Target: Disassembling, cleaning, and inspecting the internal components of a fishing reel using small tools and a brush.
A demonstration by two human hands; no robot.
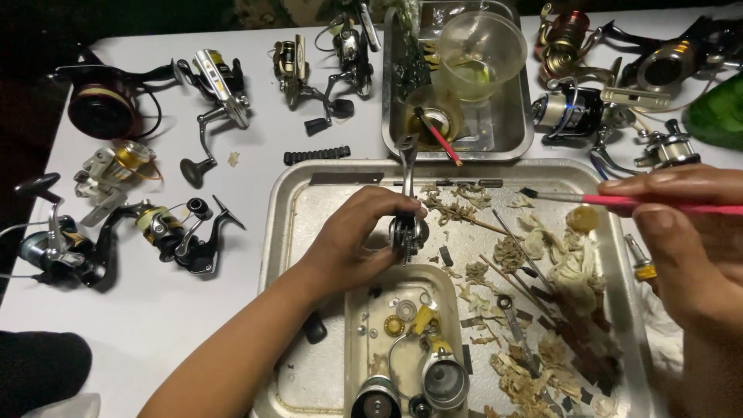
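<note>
A small tray (352, 325) of washers, w/ spool parts at its near end, sits inside a large metal tray (286, 232) strewn w/ dirty scraps. Above it, the left hand (360, 232) is curled tight round a reel body (405, 228), upright over the big tray. The right hand (681, 232) pinches a pink brush (619, 200), bristles aimed at the reel, not touching. Beyond: a metal pan (507, 131) w/ a plastic cup (480, 54); assembled reels (186, 232) crowd the white table (155, 310).

The left hand (352, 236) hides most of the reel body (405, 228); beside the tray (282, 232), the brush (619, 201) handle runs off-frame.
</note>
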